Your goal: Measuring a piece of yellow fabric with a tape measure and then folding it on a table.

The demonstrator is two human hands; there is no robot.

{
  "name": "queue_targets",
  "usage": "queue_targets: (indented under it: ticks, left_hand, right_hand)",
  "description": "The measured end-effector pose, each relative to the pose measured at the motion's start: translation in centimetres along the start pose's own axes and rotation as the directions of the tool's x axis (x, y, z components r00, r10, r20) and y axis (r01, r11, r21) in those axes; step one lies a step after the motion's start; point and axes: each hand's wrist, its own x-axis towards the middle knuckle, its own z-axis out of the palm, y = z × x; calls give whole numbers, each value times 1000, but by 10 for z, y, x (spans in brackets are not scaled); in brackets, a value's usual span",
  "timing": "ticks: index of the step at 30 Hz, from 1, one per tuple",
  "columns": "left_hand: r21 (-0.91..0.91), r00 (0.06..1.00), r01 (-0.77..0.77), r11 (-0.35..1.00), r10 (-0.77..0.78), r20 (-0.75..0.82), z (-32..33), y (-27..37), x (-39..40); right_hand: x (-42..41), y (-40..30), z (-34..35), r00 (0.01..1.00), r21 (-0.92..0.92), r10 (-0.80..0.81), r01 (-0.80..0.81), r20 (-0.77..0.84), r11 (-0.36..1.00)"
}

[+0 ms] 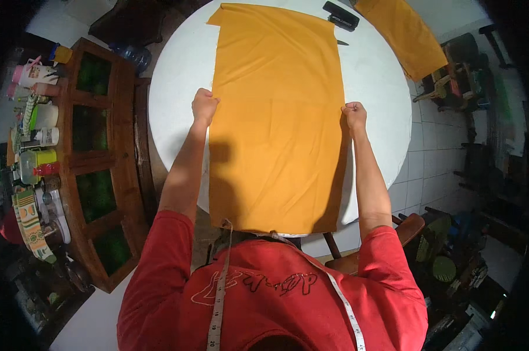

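Observation:
A length of mustard-yellow fabric (277, 123) lies lengthwise over the round white table (383, 131), its near end hanging past the table edge towards my body. My left hand (205, 106) grips its left edge about midway along. On the opposite edge, my right hand (355, 115) pinches the cloth between thumb and fingers. Between the two hands the fabric is fairly flat, with soft diagonal creases. Its far left corner is folded over. A white tape measure (346, 302) hangs around my neck, both strands running down my red shirt.
At the table's far right lie a black stapler (341, 16) and a dark pointed blade tip (342, 43), partly under the cloth. Another yellow fabric piece (405, 39) hangs beyond the right rim. A wooden cabinet (102, 162) with bottles and containers stands left; a wooden chair (411, 228) is near my right arm.

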Motion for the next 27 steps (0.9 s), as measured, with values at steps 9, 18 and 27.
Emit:
queue_targets:
  ticks: [9,18,27]
  left_hand:
    - [-229,986,-14,973,52,162,-27,12,-10]
    - [-141,978,-25,990,54,203,-36,24,-11]
    - [-47,951,-78,996,89,295,-30,16,-4]
  right_hand:
    - [-3,-11,-12,980,207,96,-131,173,969]
    - [-2,-23,-16,970,180,129,-167,207,969]
    - [10,-16,-18,956,49,100,-118,277,992]
